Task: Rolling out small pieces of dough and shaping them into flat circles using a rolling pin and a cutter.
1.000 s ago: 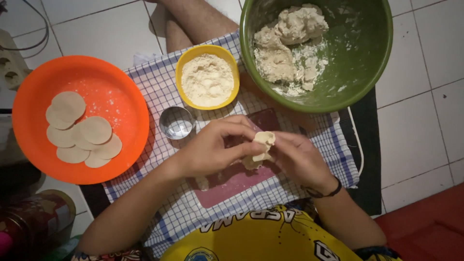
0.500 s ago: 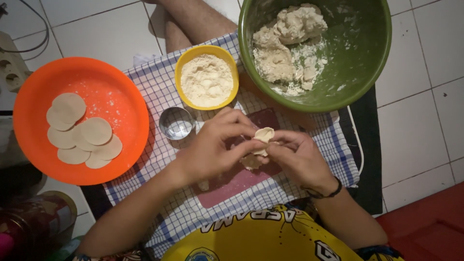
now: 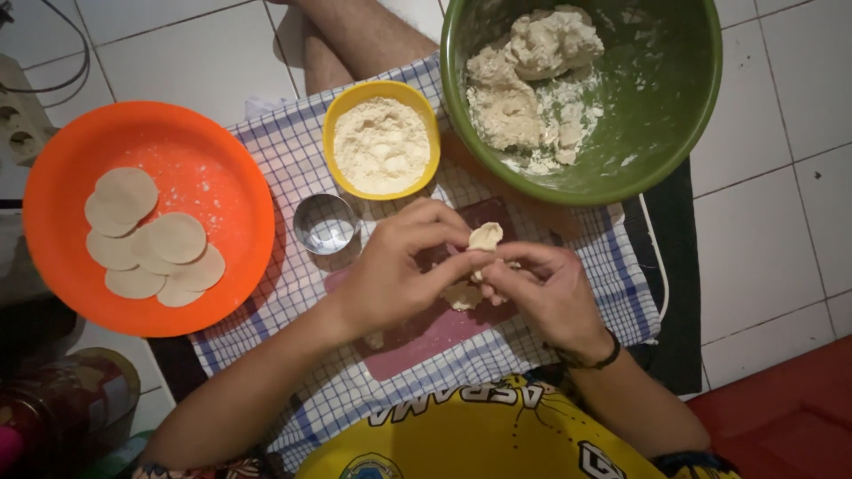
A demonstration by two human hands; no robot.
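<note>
At the frame's centre, the left hand point(image 3: 395, 275) and right hand point(image 3: 541, 288) both pinch a small dough piece point(image 3: 485, 237) above a dark red mat point(image 3: 426, 333). A metal ring cutter point(image 3: 325, 223) sits just left of them. The orange plate point(image 3: 222, 151) at left, the yellow flour bowl point(image 3: 382, 90) and the green bowl point(image 3: 657, 106) at upper right hem the hands in closely.

- Light is moderate and warm, strongest above the fingers point(image 3: 448, 266), where the green bowl point(image 3: 657, 115) shows a soft sheen on its inner wall.
- Below the fingers the frame darkens, and the lower left corner is nearly black.
- The hands cast soft shadows beneath the fingers.
- Focus is fairly sharp centrally; the edges soften slightly.
</note>
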